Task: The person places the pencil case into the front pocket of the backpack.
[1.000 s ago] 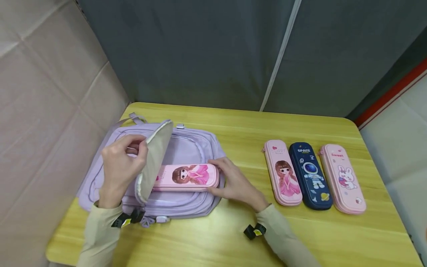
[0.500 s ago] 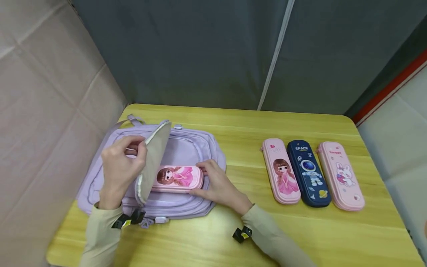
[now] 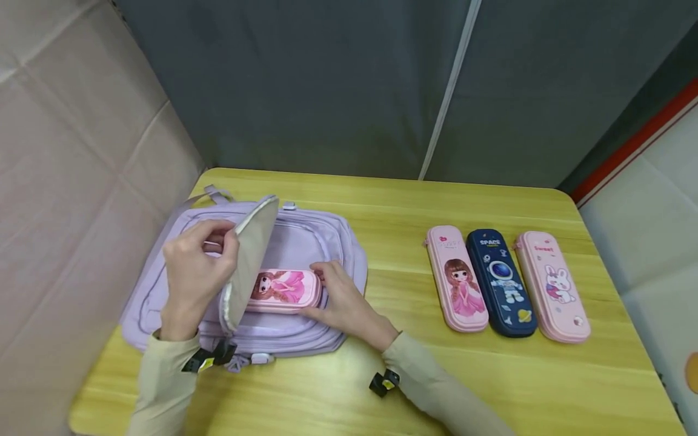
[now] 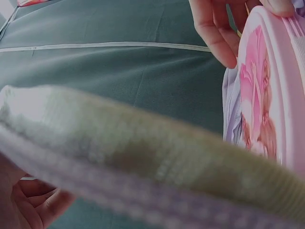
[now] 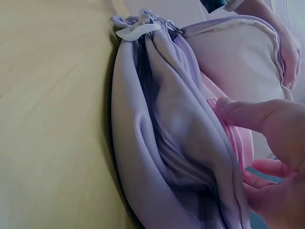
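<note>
A lilac backpack (image 3: 345, 242) lies on the table at the left with its front pocket unzipped. My left hand (image 3: 199, 272) pinches the edge of the pocket flap (image 3: 252, 254), pulling it up so its cream lining shows. Between thumb and fingers, my right hand (image 3: 349, 306) holds the near end of a pink pencil case (image 3: 291, 287) with a long-haired doll in a pink dress on its lid. The case's other end is hidden under the flap. In the right wrist view, the thumb (image 5: 238, 112) presses the case's zipped side (image 5: 233, 138), close above the backpack's folds (image 5: 176, 119).
Three more pencil cases lie side by side at the right of the yellow wooden table (image 3: 392, 218): a pink doll one (image 3: 457, 278), a navy astronaut one (image 3: 501, 283) and a pink rabbit one (image 3: 553, 287). A dark curtain (image 3: 305, 91) hangs behind.
My right hand has slid the pencil case leftward, deeper under the flap, so less of it shows. My left hand keeps the flap raised in nearly the same place.
</note>
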Tool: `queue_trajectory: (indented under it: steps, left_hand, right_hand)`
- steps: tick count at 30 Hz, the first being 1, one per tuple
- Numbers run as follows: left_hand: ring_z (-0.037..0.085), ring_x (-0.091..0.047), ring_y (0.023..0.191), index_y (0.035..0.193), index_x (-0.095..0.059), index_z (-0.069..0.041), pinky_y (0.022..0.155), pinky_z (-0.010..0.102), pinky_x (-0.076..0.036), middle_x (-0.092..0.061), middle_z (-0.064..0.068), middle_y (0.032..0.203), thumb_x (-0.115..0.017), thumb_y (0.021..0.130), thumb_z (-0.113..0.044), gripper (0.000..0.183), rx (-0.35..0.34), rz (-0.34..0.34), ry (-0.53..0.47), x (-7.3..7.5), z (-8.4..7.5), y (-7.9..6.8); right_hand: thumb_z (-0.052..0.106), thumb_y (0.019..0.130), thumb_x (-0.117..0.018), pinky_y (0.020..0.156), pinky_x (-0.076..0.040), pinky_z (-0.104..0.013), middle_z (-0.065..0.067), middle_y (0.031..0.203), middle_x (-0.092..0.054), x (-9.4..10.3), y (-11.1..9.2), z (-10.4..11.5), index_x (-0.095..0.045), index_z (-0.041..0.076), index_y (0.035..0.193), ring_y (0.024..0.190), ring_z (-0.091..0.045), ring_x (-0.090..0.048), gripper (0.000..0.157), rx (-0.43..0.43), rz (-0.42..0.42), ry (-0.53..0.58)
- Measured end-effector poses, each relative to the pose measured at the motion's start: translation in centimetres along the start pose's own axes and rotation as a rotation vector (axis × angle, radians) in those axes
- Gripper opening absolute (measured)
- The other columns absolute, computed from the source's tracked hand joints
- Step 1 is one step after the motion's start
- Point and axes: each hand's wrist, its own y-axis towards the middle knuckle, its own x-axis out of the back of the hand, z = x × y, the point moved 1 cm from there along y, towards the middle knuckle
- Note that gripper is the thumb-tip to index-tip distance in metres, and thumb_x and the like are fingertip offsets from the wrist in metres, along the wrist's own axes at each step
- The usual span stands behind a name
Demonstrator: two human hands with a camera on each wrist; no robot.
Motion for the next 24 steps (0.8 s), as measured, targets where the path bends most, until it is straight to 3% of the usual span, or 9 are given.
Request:
queue_trajectory:
  steps: [8, 16, 24]
  left_hand:
    - [-0.012, -0.054, 0.064, 0.085, -0.076, 0.001, 0.064, -0.006, -0.043, -0.073, 0.012, 0.070, -0.062, 0.084, -0.005, 0.016, -0.006, -0.001, -0.001, -0.1, 0.2, -0.1]
    - [0.000, -0.058, 0.061, 0.086, -0.076, 0.001, 0.066, -0.007, -0.041, -0.073, 0.013, 0.072, -0.062, 0.084, -0.004, 0.015, -0.010, -0.004, 0.011, -0.2, 0.2, -0.3]
    - [-0.005, -0.057, 0.063, 0.086, -0.076, 0.000, 0.065, -0.006, -0.042, -0.073, 0.012, 0.072, -0.062, 0.084, -0.005, 0.015, -0.001, 0.004, 0.007, -0.3, 0.2, -0.4]
  right_hand:
    - [0.032, 0.077, -0.089, 0.112, -0.049, -0.037, -0.014, 0.130, -0.055, -0.8, 0.5, 0.7, -0.046, 0.002, 0.139, 0.121, -0.024, -0.055, 0.080, -0.004, 0.011, -0.034]
    - [0.030, 0.077, -0.089, 0.111, -0.050, -0.034, -0.014, 0.128, -0.056, -0.7, 1.6, 1.2, -0.051, 0.000, 0.137, 0.117, -0.023, -0.057, 0.077, -0.038, 0.084, -0.103]
    - [0.024, 0.078, -0.088, 0.108, -0.052, -0.032, -0.015, 0.130, -0.058, 0.1, 2.9, 1.9, -0.053, -0.003, 0.138, 0.117, -0.024, -0.060, 0.075, -0.078, 0.173, -0.141]
